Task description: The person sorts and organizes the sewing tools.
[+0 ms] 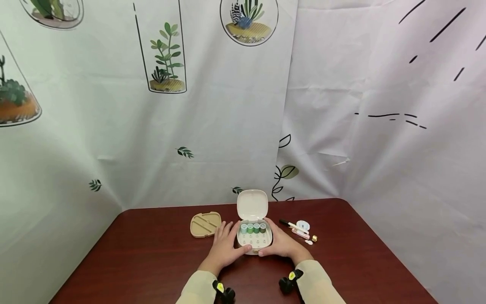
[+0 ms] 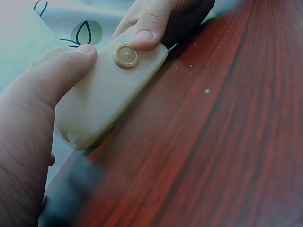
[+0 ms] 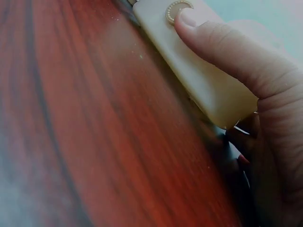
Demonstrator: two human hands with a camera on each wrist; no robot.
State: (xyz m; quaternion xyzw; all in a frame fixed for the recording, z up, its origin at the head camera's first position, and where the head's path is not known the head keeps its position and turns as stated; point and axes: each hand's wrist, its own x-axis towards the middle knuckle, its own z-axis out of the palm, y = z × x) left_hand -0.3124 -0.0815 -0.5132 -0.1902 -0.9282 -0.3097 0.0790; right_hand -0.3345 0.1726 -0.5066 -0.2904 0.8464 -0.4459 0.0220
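Observation:
A small cream case [image 1: 255, 246] sits on the table with its lid [image 1: 252, 204] raised at the back. One row of small spool-like cylinders [image 1: 253, 228], pale blue to dark green, stands in its rear half, with small pegs showing in front. My left hand [image 1: 224, 250] grips the left side, its thumb on the front edge. From the right, my right hand [image 1: 282, 242] holds the other side. In the left wrist view, both thumbs lie near a round beaded button [image 2: 126, 56] on the front wall. The right wrist view has the right thumb [image 3: 227, 47] at that button.
A tan tray [image 1: 205, 224] with slots lies just left of the case, near the left fingers. To the right are a black-and-white pen-like stick [image 1: 294, 226], a white disc [image 1: 303, 225], a pinkish item [image 1: 301, 233] and a small gold piece [image 1: 314, 238]. Printed cloth hangs behind the table.

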